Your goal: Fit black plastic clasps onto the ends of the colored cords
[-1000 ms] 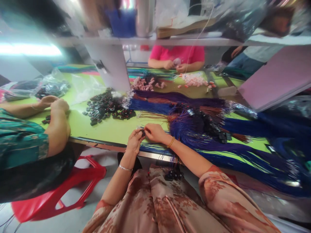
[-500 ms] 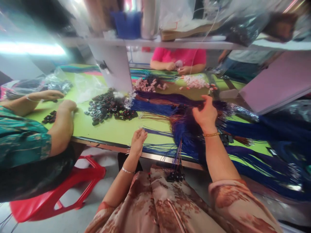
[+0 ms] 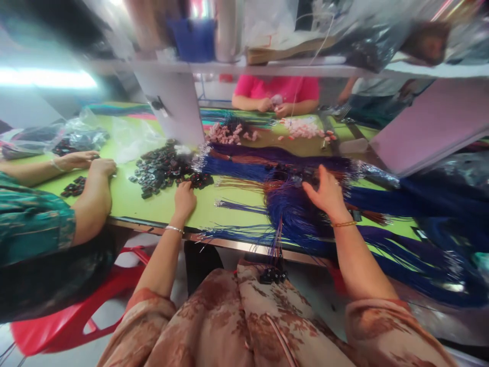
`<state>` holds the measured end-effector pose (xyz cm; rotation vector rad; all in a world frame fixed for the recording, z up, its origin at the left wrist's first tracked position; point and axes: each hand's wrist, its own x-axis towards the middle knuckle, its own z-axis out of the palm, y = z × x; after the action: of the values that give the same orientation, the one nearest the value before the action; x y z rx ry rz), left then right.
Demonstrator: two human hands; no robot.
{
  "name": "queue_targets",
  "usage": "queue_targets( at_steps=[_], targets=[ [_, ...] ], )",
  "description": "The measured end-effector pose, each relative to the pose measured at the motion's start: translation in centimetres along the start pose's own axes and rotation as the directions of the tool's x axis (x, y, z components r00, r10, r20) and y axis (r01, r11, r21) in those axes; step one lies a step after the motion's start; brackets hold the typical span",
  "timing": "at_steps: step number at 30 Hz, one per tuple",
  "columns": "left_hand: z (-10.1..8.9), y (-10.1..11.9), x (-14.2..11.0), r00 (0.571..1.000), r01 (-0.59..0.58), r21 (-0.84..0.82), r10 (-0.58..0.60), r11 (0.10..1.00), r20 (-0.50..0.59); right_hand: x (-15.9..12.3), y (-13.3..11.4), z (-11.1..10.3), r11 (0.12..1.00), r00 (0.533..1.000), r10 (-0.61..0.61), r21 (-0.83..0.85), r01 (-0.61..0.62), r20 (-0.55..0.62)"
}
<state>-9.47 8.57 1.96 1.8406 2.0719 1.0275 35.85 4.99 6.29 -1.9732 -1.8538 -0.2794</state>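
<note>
My left hand (image 3: 185,200) is at the near edge of a heap of small black plastic parts (image 3: 162,168), its fingers bent and drawn together. Its fingertips touch the parts there, and what lies between them is hidden. Over the dark bundles of wires stretches my right hand (image 3: 329,192), thumb and fingers apart. Beneath it are blue wires (image 3: 284,201) and a few black parts (image 3: 301,176). A thin bunch of blue wires (image 3: 240,205) with metal ends lies on the green tabletop (image 3: 168,208). Black parts on wires (image 3: 273,276) hang at my lap.
At my left, a co-worker's hands (image 3: 103,167) are by a small black pile (image 3: 74,187). Across the table sits a person in pink (image 3: 275,92), behind pale pink parts (image 3: 225,133). A loaded shelf (image 3: 237,69) spans above; a red stool (image 3: 57,316) stands below left.
My left hand has let go of the thin bunch of wires and moved left and away from me to the black heap. My right hand has come down slightly over the wires.
</note>
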Motion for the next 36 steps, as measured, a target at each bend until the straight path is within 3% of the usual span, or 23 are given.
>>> queue_targets(
  at_steps=[2,4,6,7,10,12,14,19,24,26,28,31,33,36],
  targets=[
    [-0.1,-0.4,-0.6,1.0,-0.021,0.076,0.021,0.997,0.007,-0.4,-1.1,-1.7,0.998,0.986,0.013,0.068,-0.002,-0.167],
    [-0.3,-0.3,-1.6,1.0,-0.017,0.14,0.017,0.99,0.005,-1.2,-3.5,-3.1,0.982,0.969,-0.019,0.179,0.064,-0.245],
    [-0.5,-0.1,-2.6,1.0,0.001,0.21,-0.001,0.978,0.002,-2.5,-7.0,-3.6,0.911,0.974,-0.172,0.353,0.213,-0.145],
    [-0.6,0.0,-3.0,1.0,0.003,0.243,-0.002,0.97,-0.005,-3.2,-8.9,-3.4,0.837,0.949,-0.312,0.458,0.298,-0.046],
    [-0.7,0.4,-3.9,1.0,-0.01,0.298,0.017,0.954,-0.023,-5.0,-14.1,-1.3,0.644,0.762,-0.627,0.66,0.387,0.165],
    [-0.8,0.5,-4.3,1.0,-0.009,0.3,0.009,0.954,0.003,-5.8,-16.8,0.5,0.642,0.678,-0.688,0.653,0.403,0.258],
    [-1.1,0.5,-4.7,0.998,-0.01,0.297,-0.007,0.955,0.056,-6.1,-18.8,1.8,0.67,0.645,-0.693,0.618,0.411,0.322],
    [-2.0,0.4,-5.4,0.987,-0.046,0.301,-0.004,0.952,0.161,-5.9,-22.3,3.3,0.721,0.636,-0.67,0.537,0.438,0.383],
    [-2.6,0.1,-5.8,0.988,0.02,0.237,-0.055,0.971,0.144,-6.1,-23.8,4.4,0.744,0.62,-0.657,0.504,0.438,0.43],
    [-2.7,-0.1,-5.9,0.986,0.077,0.18,-0.102,0.981,0.132,-6.0,-23.6,4.8,0.735,0.643,-0.651,0.549,0.399,0.404],
    [-2.9,-0.4,-6.2,0.985,0.124,0.106,-0.136,0.987,0.109,-5.7,-23.0,5.0,0.71,0.694,-0.624,0.631,0.312,0.359],
    [-3.0,-0.3,-6.7,0.978,0.198,-0.125,-0.186,0.972,0.096,-5.0,-22.2,5.0,0.604,0.771,-0.52,0.797,0.029,0.366],
    [-2.9,0.3,-7.2,0.952,0.303,-0.391,-0.258,0.869,0.163,-4.5,-21.7,4.8,0.475,0.772,-0.46,0.856,-0.204,0.439],
    [-2.6,2.2,-8.2,0.898,0.44,-0.722,-0.281,0.534,0.34,-4.1,-21.3,4.4,0.331,0.767,-0.437,0.877,-0.349,0.47]
  ],
)
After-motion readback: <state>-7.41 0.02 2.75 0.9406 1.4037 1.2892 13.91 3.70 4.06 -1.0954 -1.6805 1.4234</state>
